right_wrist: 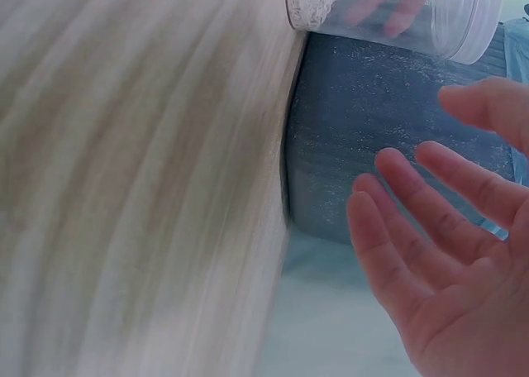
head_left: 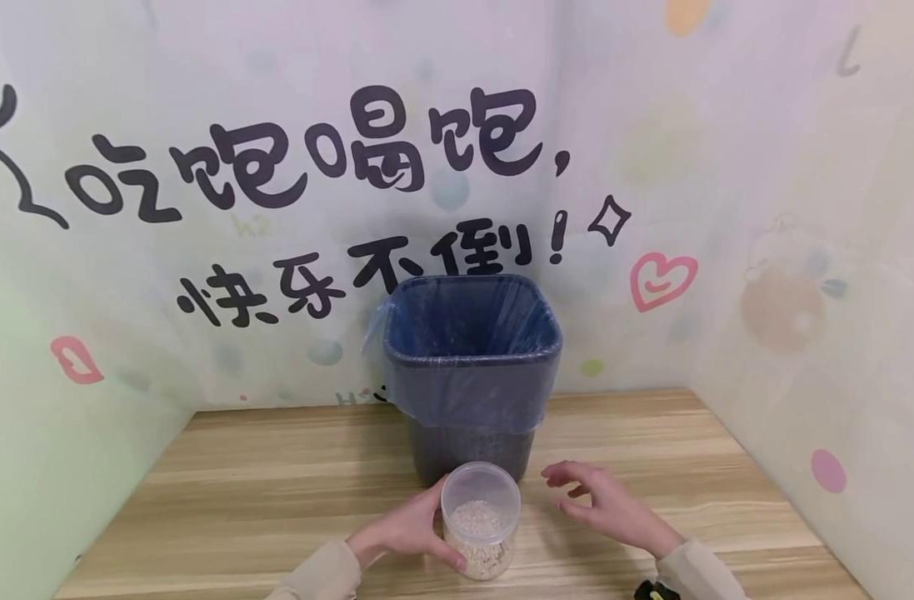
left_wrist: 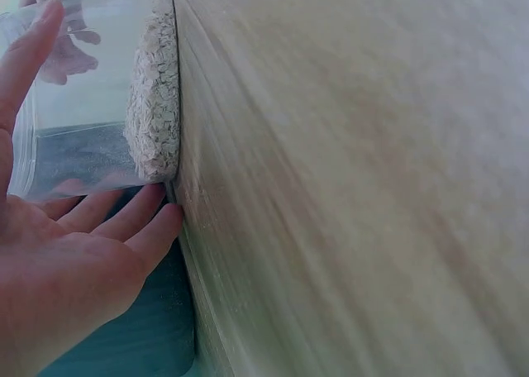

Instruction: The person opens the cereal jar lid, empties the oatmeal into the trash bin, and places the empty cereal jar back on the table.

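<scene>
Left grip (head_left: 410,527) round a clear cylindrical jar (left_wrist: 106,104) — coarse pale flakes (left_wrist: 154,96) inside.

Dark bin (head_left: 471,454), translucent liner (head_left: 467,396) folded over its rim, stands on wood-grain table (head_left: 277,467) near middle of back edge. Back wall (head_left: 337,354): black lettering (head_left: 382,244); pink heart (head_left: 657,287) above back right corner. Purple spot (head_left: 828,471) beyond right edge.

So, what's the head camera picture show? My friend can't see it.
A left hand holds a clear plastic jar of pale flakes on a wood-grain table. The right hand, holding nothing, is nearby; behind stands a bag-lined wastebasket.
</scene>
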Demonstrator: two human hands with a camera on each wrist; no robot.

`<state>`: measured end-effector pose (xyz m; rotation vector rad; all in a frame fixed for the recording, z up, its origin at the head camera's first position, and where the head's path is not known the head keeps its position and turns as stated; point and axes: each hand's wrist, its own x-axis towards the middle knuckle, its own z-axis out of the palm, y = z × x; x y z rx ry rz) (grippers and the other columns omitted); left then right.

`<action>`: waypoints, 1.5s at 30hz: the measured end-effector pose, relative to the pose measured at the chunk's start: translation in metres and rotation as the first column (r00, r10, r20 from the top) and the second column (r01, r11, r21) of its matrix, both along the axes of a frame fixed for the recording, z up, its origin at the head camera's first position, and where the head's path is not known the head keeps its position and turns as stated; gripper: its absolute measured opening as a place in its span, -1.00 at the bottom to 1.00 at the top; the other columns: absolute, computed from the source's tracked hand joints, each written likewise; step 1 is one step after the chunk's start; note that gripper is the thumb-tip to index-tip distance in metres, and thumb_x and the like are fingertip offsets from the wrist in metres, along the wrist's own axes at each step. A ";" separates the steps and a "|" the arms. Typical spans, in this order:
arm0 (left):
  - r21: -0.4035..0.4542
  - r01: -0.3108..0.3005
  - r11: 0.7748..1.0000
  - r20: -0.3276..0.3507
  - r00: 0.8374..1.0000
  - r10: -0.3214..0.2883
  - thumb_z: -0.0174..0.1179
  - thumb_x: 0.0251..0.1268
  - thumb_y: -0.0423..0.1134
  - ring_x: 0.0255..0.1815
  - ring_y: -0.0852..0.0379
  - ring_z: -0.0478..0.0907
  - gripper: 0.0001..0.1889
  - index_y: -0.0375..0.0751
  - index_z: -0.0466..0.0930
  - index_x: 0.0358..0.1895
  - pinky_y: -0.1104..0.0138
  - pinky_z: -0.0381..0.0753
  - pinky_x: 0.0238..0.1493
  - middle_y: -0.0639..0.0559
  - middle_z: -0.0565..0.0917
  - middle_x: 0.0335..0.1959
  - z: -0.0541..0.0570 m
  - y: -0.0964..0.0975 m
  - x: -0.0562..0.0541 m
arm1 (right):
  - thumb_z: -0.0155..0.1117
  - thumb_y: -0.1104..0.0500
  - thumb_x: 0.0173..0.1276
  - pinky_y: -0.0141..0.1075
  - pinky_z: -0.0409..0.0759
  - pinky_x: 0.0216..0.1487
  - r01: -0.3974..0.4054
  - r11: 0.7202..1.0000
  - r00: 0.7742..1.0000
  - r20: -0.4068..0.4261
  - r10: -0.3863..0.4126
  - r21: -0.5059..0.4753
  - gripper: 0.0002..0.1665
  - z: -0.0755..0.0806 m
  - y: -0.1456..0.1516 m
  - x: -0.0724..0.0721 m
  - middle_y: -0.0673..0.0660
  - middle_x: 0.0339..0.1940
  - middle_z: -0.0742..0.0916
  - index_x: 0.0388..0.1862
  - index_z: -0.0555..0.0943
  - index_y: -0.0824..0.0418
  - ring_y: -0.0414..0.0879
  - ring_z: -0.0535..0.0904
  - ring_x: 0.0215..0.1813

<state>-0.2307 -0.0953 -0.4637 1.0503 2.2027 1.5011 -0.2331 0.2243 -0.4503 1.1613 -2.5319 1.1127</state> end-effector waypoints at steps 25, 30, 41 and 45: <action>0.025 -0.020 0.999 -0.070 0.997 0.021 0.61 -0.27 -0.30 0.13 -0.08 0.46 -0.06 -0.30 0.27 0.29 0.26 0.37 0.22 -0.22 0.51 0.13 -0.004 0.003 -0.001 | 0.27 0.36 0.31 -0.21 0.64 -0.19 -0.039 0.999 0.999 -0.006 0.040 0.003 -0.71 0.008 0.000 0.001 0.20 -0.09 0.69 0.01 0.57 0.30 0.03 0.62 -0.06; -0.011 -0.048 0.999 -0.095 0.994 0.046 0.63 -0.30 -0.25 0.08 -0.01 0.51 -0.09 -0.26 0.32 0.24 0.29 0.43 0.15 -0.19 0.55 0.07 -0.001 0.001 0.000 | 0.27 0.32 0.33 -0.19 0.64 -0.16 -0.050 0.999 0.999 0.001 0.050 0.006 -0.71 0.019 -0.004 -0.002 0.09 -0.06 0.69 0.04 0.58 0.23 0.04 0.61 -0.04; -0.110 -0.135 0.985 -0.315 0.944 0.094 0.64 -0.41 -0.09 -0.09 0.17 0.56 -0.11 -0.20 0.39 0.15 0.33 0.53 -0.04 -0.04 0.64 -0.07 0.027 -0.010 0.007 | 0.33 0.32 0.24 -0.21 0.63 -0.18 -0.038 0.992 0.973 -0.221 0.064 0.118 -0.67 0.047 -0.021 0.000 0.00 -0.11 0.69 0.00 0.58 0.21 -0.11 0.62 -0.07; -0.137 -0.170 0.976 -0.366 0.924 0.109 0.64 -0.42 -0.06 -0.12 0.19 0.56 -0.11 -0.21 0.40 0.14 0.32 0.54 -0.07 -0.03 0.64 -0.09 0.042 -0.011 0.010 | 0.35 0.31 0.23 -0.21 0.61 -0.12 -0.020 0.989 0.964 -0.258 0.057 0.145 -0.65 0.058 -0.028 0.003 -0.01 -0.08 0.68 0.02 0.58 0.18 -0.11 0.61 -0.04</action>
